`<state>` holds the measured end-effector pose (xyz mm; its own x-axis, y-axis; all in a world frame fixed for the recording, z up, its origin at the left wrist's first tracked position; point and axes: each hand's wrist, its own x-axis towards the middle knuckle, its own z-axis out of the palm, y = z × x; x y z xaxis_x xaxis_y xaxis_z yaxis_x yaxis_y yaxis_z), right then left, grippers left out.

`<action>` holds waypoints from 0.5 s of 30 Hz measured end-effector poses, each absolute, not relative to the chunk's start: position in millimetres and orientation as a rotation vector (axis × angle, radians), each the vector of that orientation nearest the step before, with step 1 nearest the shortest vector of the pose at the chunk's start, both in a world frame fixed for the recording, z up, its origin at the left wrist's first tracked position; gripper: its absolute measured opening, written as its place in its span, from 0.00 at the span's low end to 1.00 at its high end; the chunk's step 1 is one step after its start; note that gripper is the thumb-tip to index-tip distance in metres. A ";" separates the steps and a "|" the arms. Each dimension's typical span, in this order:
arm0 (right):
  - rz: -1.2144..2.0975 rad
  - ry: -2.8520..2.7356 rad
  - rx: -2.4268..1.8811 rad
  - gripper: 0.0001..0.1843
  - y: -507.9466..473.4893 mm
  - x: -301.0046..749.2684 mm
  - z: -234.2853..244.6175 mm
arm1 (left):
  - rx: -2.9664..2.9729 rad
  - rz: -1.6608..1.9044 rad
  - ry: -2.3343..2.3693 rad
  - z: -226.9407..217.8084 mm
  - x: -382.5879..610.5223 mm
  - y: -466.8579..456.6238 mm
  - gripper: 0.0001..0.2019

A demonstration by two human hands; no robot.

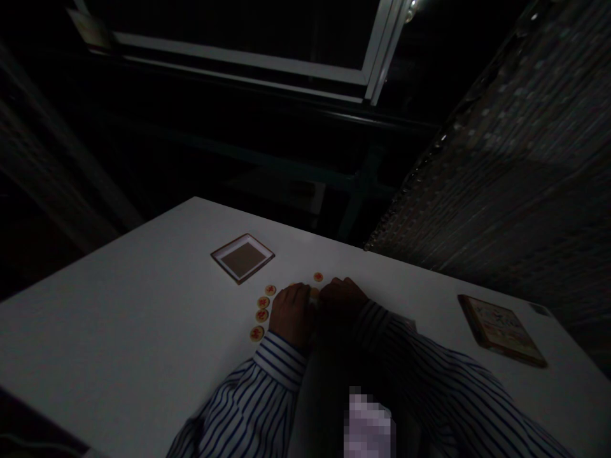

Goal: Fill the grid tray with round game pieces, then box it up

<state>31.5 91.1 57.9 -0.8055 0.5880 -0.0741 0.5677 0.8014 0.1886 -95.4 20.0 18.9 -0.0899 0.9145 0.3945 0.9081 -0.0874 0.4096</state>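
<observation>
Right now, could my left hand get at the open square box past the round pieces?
Probably yes. The left hand rests on the white table beside the row of round pieces, and the square box lies just beyond with bare tabletop between.

matt white table, striped cloth sleeves

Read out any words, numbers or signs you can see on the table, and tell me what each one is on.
Nothing can be quoted as it reads.
Round pieces beside the left hand: a red mark on each, too small and blurred to read.
Flat box at the right: coloured print on its top, too dark to read.
Square tray: no writing shows.
</observation>
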 end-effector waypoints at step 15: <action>-0.379 3.027 1.035 0.10 99.3 46.5 72.4 | 2.081 1.070 1.927 20.3 -96.2 21.0 0.15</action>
